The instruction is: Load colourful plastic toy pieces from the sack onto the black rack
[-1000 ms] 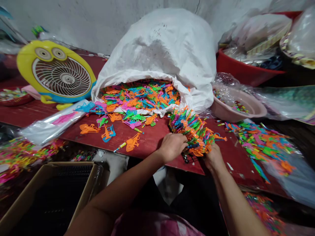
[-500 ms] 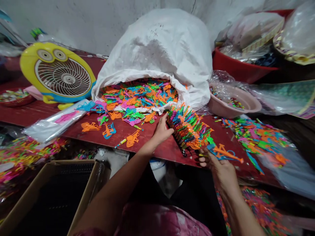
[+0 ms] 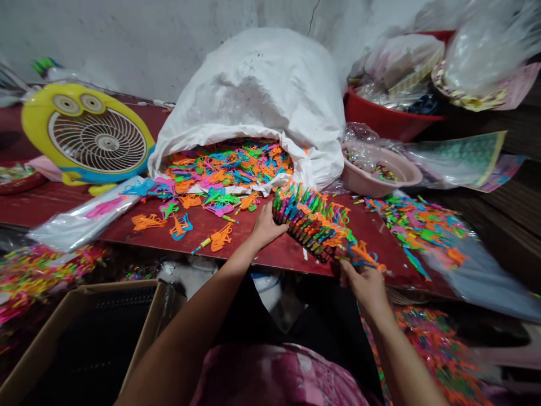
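Note:
In the head view, a black rack lies slanted at the table's front edge, packed with rows of bright plastic toy pieces. My left hand is closed on the rack's left end, thumb along its near side. At the other end, my right hand is closed, fingertips pinching an orange and blue plastic toy piece close against the rack. Its exact shape is partly hidden by the fingers. Several loose orange toy pieces lie to the left of my left hand.
Behind the rack, a white sack spills out more pieces. A yellow fan stands left, a pink basin and red tub right. Another colourful pile rests on plastic bags. Below left is a cardboard box.
My right hand has moved in from the right to the rack's near end, bringing the orange and blue piece against it. My left hand keeps its hold. The camera view has turned slightly right.

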The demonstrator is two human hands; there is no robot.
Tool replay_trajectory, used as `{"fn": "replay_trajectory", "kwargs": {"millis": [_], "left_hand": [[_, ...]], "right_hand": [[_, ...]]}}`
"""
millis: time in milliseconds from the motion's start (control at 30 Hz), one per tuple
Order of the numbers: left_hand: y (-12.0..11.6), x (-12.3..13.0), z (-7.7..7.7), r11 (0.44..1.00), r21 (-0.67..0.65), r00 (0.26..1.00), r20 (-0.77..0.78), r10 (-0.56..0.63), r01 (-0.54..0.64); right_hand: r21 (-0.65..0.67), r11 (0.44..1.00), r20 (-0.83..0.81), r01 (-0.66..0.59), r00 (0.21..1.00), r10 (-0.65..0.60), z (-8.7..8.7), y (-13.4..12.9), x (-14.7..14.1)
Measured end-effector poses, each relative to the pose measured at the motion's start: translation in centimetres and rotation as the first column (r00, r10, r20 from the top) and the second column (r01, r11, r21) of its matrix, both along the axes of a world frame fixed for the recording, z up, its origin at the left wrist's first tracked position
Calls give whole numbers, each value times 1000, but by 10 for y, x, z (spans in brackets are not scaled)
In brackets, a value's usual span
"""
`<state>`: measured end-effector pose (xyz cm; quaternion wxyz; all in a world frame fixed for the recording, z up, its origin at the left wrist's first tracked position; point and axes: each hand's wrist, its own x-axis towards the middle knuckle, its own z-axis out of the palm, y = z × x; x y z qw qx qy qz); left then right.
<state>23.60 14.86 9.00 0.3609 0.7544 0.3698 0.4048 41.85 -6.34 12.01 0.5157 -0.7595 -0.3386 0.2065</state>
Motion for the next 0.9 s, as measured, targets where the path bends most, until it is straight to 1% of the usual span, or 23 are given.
{"fn": "replay_trajectory", "kwargs": {"millis": [100, 200, 300, 400, 633, 733, 800, 900], "left_hand": [[-23, -14, 1, 994, 43, 987, -125, 105, -101], [-43, -23, 2, 977, 76, 945, -249, 211, -199], [-53, -26, 5, 969, 82, 914, -322, 246, -232], [-56, -26, 7, 970, 83, 911, -333, 244, -230], [-57, -26, 5, 968, 93, 915, -316, 251, -233], [-58, -27, 6, 970, 88, 918, -313, 243, -226], [-58, -27, 7, 972, 82, 918, -318, 236, -222], [-57, -27, 8, 972, 78, 913, -333, 236, -223]], "right_hand": [[39, 998, -80, 55, 995, -51, 6, 0, 0], [81, 995, -125, 54, 991, -44, 6, 2, -2], [102, 995, -142, 14, 990, 1, 2, 6, -2], [74, 997, -121, -19, 992, 28, -2, 9, -1], [0, 997, 11, -81, 997, 81, -4, 12, -1], [-66, 995, 134, -70, 988, 78, -7, 12, -1], [-107, 993, 236, -54, 969, 78, -9, 12, 0], [-153, 985, 365, -79, 922, 130, -9, 12, 2]]}}
